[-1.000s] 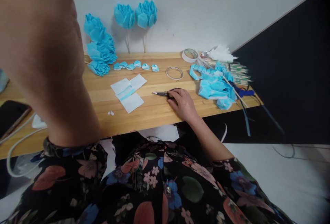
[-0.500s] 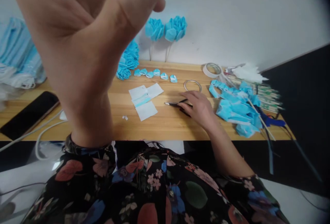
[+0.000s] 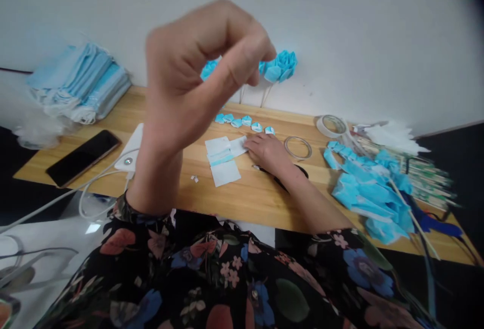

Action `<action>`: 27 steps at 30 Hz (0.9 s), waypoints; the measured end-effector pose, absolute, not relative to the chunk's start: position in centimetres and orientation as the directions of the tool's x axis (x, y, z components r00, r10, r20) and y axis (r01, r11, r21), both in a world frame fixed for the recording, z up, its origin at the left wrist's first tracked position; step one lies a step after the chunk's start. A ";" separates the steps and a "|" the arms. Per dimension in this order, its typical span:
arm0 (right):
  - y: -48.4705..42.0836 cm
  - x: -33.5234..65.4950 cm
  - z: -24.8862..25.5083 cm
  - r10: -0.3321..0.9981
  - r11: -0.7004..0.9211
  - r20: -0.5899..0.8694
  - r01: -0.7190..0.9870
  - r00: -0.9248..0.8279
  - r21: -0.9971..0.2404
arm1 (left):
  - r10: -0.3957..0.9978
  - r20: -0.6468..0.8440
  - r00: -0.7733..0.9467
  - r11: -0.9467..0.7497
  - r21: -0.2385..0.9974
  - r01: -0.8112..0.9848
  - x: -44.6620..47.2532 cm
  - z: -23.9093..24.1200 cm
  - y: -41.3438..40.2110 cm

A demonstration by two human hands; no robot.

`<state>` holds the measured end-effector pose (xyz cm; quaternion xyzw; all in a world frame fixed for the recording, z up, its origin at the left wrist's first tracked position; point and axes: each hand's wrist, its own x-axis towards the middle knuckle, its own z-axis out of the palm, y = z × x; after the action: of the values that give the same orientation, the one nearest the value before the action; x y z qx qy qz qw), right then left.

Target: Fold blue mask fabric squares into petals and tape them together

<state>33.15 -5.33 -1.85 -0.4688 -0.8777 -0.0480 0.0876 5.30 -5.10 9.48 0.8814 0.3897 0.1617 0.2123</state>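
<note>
My left hand (image 3: 196,81) is raised close to the camera, fingers curled and thumb against the fingertips, with nothing visible in it. My right hand (image 3: 269,151) lies on the wooden table (image 3: 260,200), fingers stretched flat, the tips touching the cut white and blue mask pieces (image 3: 223,160). Black scissors (image 3: 301,171) lie on the table under my right wrist, mostly hidden. A row of small folded blue pieces (image 3: 245,121) sits just beyond my right hand.
Blue flowers on sticks (image 3: 282,65) lean on the wall. A mask stack (image 3: 81,81), a phone (image 3: 83,157) and a white charger (image 3: 130,155) with cables are at left. A tape ring (image 3: 298,147), tape roll (image 3: 331,125) and blue mask pile (image 3: 372,187) are at right.
My right hand let go of the scissors and moved left onto the white pieces. My left hand drew away from the camera and curled. The view swung left.
</note>
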 end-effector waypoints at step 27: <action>-4.9 36.3 -4.0 0.721 0.455 0.677 0.838 -0.148 -0.301 | 0.682 0.094 0.726 -0.701 0.365 0.612 8.2 -2.0 -1.9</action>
<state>36.31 -4.93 -4.01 -0.5168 -0.7540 -0.0735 0.3986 8.25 -1.87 -1.99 0.9156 0.3532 0.1114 0.1565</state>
